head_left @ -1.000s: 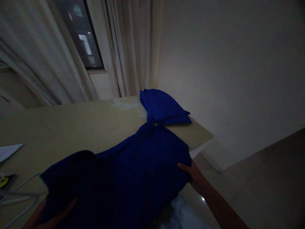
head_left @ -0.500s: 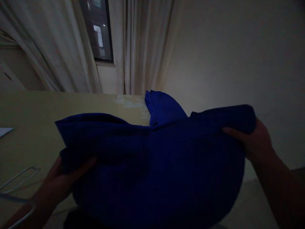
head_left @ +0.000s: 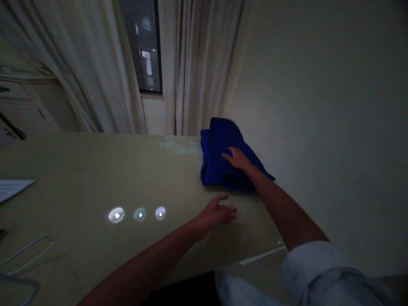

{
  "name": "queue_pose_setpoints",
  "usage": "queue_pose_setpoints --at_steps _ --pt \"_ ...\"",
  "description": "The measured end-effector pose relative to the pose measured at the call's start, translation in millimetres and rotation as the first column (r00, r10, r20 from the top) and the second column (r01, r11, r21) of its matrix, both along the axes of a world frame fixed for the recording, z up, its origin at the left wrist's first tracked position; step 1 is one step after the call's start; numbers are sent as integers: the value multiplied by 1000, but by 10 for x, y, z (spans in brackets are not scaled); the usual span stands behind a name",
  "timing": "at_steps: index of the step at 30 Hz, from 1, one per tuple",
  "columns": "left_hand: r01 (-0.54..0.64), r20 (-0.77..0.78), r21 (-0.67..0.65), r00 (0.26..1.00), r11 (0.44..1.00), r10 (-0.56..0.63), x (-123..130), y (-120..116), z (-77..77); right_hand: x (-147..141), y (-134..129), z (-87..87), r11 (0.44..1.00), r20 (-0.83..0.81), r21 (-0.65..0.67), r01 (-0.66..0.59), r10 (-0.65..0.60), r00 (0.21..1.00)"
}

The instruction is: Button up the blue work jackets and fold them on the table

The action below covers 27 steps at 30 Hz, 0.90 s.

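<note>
Dark blue cloth (head_left: 219,165) lies in a folded pile at the far right part of the glossy table (head_left: 95,170), close to the wall. My right hand (head_left: 237,159) rests on top of the pile with its fingers spread. Nearer to me, my left hand (head_left: 218,212) hovers over the table just below the pile, its fingers apart and nothing in them. It does not touch the cloth.
White wire hangers (head_left: 28,255) lie at the table's near left. A sheet of paper (head_left: 14,188) is at the left edge of view, with a small dark object (head_left: 2,233) below it. Curtains (head_left: 204,63) and a wall stand behind.
The blue cloth that both hands held up is now on the pile at the back. My left hand has let go and moved right; my right hand has moved left and forward, its fingers now spread.
</note>
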State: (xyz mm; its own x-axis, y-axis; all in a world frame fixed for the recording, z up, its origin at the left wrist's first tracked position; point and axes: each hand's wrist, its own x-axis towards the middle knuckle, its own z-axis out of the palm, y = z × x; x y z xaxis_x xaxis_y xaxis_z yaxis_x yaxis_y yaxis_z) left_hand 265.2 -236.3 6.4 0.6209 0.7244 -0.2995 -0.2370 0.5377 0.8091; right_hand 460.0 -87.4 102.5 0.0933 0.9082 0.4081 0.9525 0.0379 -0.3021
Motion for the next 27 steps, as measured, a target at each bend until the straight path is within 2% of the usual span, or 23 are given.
queue_pose_setpoints --at_steps 2,3,5,7,9,11,13,14,15,16,18,19,20,21,22,23,24,25,27 --pt "-16 -57 52 998 999 19 -265 23 -181 -137 -113 -471 979 58 -122 -162 170 984" --pt "-59 -89 44 994 997 62 -389 73 -232 -153 -174 -624 959 93 -165 -229 246 965" --pt "-189 -126 0 974 982 187 -567 238 -258 -96 -280 -765 915 152 -228 -332 370 916" --pt "-328 -142 -59 938 943 317 -639 451 -216 40 -347 -719 889 171 -277 -365 420 892" --pt "-405 -148 -117 910 907 387 -627 657 -144 212 -373 -549 885 177 -313 -344 410 895" --pt "-394 -145 -138 916 909 375 -565 816 -71 392 -387 -333 933 195 -251 -258 310 931" --pt "-309 -104 -94 949 947 299 -462 915 -14 553 -421 -163 982 193 -127 -141 164 968" --pt "-269 -87 -67 961 961 263 -394 945 7 620 -449 -119 987 170 -112 -113 131 977" --pt "-243 -73 -51 968 969 239 -312 966 24 679 -481 -109 978 133 -156 -137 158 978" --pt "-231 -59 -54 972 971 228 -217 984 37 734 -513 -129 945 74 -248 -213 237 969" --pt "-266 -27 -103 964 959 264 4 1016 53 851 -557 -236 823 -109 -397 -406 397 911" --pt "-303 -11 -137 953 943 304 122 1036 56 925 -562 -305 808 -184 -387 -444 404 896" --pt "-340 6 -165 939 926 345 237 1059 56 1011 -555 -375 857 -216 -324 -400 344 914" --pt "-372 11 -186 925 909 381 344 1084 52 1110 -540 -442 938 -208 -231 -259 212 955" --pt "-396 -1 -198 915 897 403 439 1110 42 1214 -521 -506 989 -179 -142 -49 23 984" --pt "-405 -28 -202 912 892 409 520 1134 28 1318 -503 -568 981 -146 -100 165 -178 973" --pt "-398 -65 -200 917 895 394 588 1155 8 1412 -490 -628 935 -110 -115 335 -347 931" --pt "-382 -97 -184 924 906 370 646 1171 -14 1488 -484 -689 882 -74 -179 437 -455 888" --pt "-336 -100 -87 940 938 328 750 1185 -58 1566 -490 -804 817 -30 -332 471 -508 861"
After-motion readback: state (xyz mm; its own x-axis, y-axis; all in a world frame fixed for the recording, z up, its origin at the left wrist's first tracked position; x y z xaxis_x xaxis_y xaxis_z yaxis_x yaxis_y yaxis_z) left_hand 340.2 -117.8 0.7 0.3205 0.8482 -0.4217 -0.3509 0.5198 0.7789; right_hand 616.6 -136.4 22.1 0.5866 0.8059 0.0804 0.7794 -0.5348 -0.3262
